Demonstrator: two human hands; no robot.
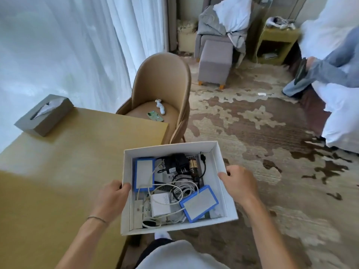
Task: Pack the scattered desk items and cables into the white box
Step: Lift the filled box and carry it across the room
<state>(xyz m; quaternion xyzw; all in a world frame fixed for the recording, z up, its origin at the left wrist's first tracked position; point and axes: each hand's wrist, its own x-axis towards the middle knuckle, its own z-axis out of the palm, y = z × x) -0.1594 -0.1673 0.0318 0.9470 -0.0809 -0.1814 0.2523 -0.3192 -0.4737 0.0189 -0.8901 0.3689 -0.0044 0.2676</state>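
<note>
Between both hands, at 6 o'clock, the white box hangs off the desk's edge, its long axis running 6 to 12; the left hand grips the 9 o'clock wall, the right hand the 3 o'clock wall, equally near. Cables and chargers lie inside. Farther, at 12, a chair holds two small items, likely next, nearer the left hand

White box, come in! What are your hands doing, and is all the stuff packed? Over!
Left hand and right hand grip white box sides. Chargers, cables inside. Tissue box on desk. Nothing blocking.
</note>
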